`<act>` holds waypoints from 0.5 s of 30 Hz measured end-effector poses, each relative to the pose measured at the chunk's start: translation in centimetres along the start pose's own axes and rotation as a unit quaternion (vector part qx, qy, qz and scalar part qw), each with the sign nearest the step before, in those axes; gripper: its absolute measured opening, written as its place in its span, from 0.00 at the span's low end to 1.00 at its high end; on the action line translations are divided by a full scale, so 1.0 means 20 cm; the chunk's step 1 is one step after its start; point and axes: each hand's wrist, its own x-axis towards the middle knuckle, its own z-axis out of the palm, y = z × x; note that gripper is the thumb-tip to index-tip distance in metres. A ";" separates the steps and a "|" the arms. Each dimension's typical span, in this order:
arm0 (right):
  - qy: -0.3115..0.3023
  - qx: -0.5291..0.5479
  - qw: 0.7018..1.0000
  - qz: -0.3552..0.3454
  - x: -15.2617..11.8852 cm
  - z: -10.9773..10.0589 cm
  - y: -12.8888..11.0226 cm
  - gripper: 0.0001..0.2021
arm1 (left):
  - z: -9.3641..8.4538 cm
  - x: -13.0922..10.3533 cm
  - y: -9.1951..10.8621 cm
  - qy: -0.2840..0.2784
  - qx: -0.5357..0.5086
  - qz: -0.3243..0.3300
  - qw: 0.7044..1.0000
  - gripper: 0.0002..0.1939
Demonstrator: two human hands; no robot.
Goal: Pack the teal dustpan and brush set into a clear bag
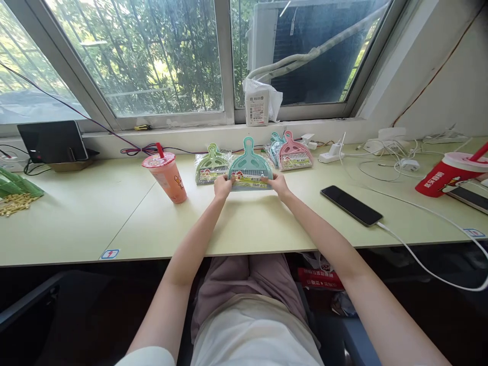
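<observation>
A teal mini dustpan set [249, 165] in clear wrapping lies on the pale green desk [247, 223], its handle pointing toward the window. My left hand [222, 187] grips its lower left corner and my right hand [279, 185] grips its lower right corner. A green packaged dustpan set [210, 165] lies just left of it. A pink one [293, 152] rests to the right on top of another teal one [275, 142].
A pink drink cup with a red straw [166, 178] stands left of my hands. A black phone [351, 205] on a white cable lies to the right, with a red cup [450, 175], chargers and cables [392, 152] beyond. A tablet [51, 141] stands far left.
</observation>
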 end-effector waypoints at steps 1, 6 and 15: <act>-0.004 -0.015 1.000 -0.002 0.00 0.05 0.00 0.26 | -0.04 0.02 -0.01 0.006 0.009 -0.017 1.000 0.07; -0.072 -0.062 0.995 0.017 0.04 0.38 -0.02 0.22 | -0.25 0.14 -0.18 0.112 0.055 -0.099 0.987 0.06; 0.070 -0.320 0.940 -0.093 0.15 0.75 0.00 0.12 | -0.32 0.21 -0.35 0.236 0.055 -0.096 0.965 0.11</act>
